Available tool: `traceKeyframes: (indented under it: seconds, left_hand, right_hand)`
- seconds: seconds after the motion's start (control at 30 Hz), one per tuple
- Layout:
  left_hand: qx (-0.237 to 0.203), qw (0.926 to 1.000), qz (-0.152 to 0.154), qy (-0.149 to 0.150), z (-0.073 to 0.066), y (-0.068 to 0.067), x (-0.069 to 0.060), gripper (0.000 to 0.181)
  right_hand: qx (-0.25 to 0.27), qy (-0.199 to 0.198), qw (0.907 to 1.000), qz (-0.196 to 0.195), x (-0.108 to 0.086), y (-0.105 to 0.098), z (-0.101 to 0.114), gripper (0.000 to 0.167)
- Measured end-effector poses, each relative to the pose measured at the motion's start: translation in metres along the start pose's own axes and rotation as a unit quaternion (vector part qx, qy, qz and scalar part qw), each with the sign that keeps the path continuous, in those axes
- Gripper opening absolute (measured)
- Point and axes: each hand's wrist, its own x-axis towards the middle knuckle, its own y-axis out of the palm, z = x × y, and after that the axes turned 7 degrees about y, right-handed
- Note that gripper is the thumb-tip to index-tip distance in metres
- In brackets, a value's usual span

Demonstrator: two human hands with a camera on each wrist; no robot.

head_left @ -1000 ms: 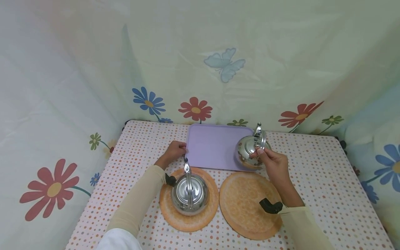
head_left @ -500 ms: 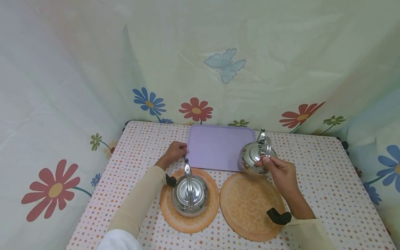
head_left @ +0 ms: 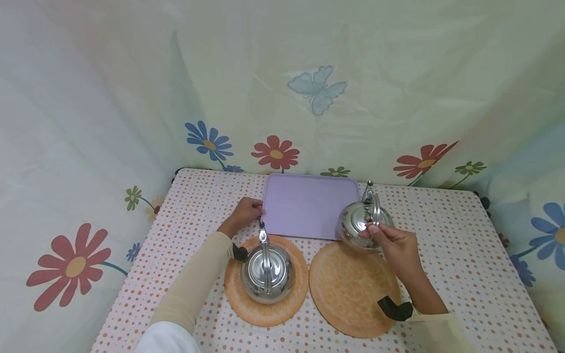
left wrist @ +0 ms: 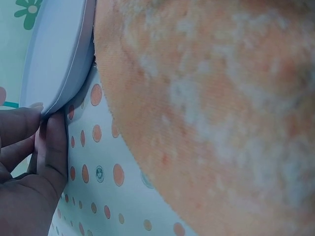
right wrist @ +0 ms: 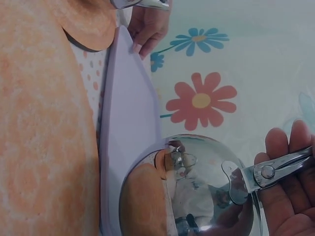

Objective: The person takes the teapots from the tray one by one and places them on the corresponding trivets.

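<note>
My left hand [head_left: 247, 212] pinches the left edge of a lilac tray [head_left: 304, 206], thumb above and fingers below in the left wrist view. My right hand [head_left: 399, 245] holds a shiny steel kettle [head_left: 350, 223] by its metal handle [right wrist: 290, 167]. That kettle overlaps the tray's right end in the head view; whether it touches the tray I cannot tell. A second steel kettle [head_left: 273, 287] stands upright on the left round orange mat [head_left: 297, 299], its handle raised and its spout pointing away from me.
Another round orange mat [head_left: 348, 289] lies in front of the right hand. The dotted tablecloth [head_left: 463, 255] covers the table. A flowered curtain [head_left: 353, 98] hangs behind it and at both sides. Black wrist camera mounts [head_left: 395, 309] sit on the sleeves.
My right hand has moved the kettle rightward and slightly toward me, off much of the tray's right end, then nearly stopped. The left hand keeps its grip on the tray.
</note>
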Motion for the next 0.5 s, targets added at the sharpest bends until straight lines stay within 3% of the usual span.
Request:
traceKeyframes:
  seconds: [0.3, 0.5]
  left_hand:
    - [0.0, 1.0, 0.005, -0.005, 0.002, -0.001, 0.003, 0.042]
    - [0.002, 1.0, 0.004, -0.006, 0.001, -0.001, 0.002, 0.04]
  right_hand:
    - [-0.027, 0.02, 0.9994, 0.014, -0.017, -0.003, 0.0, 0.023]
    - [-0.031, 0.012, 0.9993, 0.018, -0.026, 0.0, -0.002, 0.018]
